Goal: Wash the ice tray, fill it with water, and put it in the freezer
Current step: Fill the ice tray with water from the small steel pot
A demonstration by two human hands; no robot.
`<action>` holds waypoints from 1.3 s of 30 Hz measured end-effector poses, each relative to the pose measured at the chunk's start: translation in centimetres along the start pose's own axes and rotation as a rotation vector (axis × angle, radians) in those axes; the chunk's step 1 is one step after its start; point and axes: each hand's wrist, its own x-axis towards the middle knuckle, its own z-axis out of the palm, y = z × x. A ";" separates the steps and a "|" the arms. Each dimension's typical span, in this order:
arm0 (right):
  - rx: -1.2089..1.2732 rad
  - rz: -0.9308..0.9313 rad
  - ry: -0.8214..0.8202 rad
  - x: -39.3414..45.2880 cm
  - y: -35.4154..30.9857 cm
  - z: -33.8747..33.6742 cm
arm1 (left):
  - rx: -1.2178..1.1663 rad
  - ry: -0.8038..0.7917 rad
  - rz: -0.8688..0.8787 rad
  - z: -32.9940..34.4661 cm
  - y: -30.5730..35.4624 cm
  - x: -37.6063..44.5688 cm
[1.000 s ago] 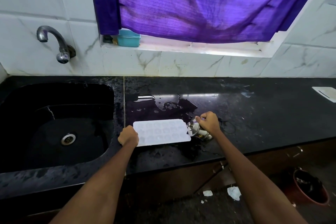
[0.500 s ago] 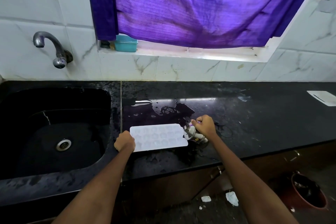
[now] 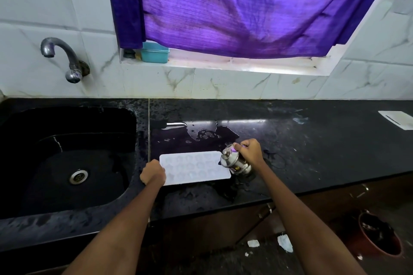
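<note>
A flat white plastic ice tray with rows of small moulded cells lies on the wet black granite counter, just right of the black sink basin and near the counter's front edge. The left hand is curled over the tray's left end, fingers folded down onto the corner so that it grips the tray against the counter. The right hand is wrapped round the handle of a small shiny steel pot with a knobbed lid, which is tilted toward the tray with its spout over the right end (whether water is running from it cannot be made out). A puddle spreads on the counter behind the tray. A curved metal tap juts from the marbled white wall tiles above the sink, and a purple curtain hangs over the window, with a teal plastic box on the sill. A white sheet lies at the counter's far right, and a reddish bin stands on the floor below.
</note>
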 end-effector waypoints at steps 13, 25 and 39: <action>0.156 0.319 0.263 0.2 2.5 0.1 | -0.005 0.001 -0.024 0.3 0.1 0.1; 0.406 0.527 0.380 -0.7 5.1 2.1 | -0.026 -0.007 -0.039 0.1 0.0 -0.2; -0.032 0.324 0.451 -0.7 4.7 1.7 | -0.041 -0.004 -0.043 0.1 -0.3 -0.5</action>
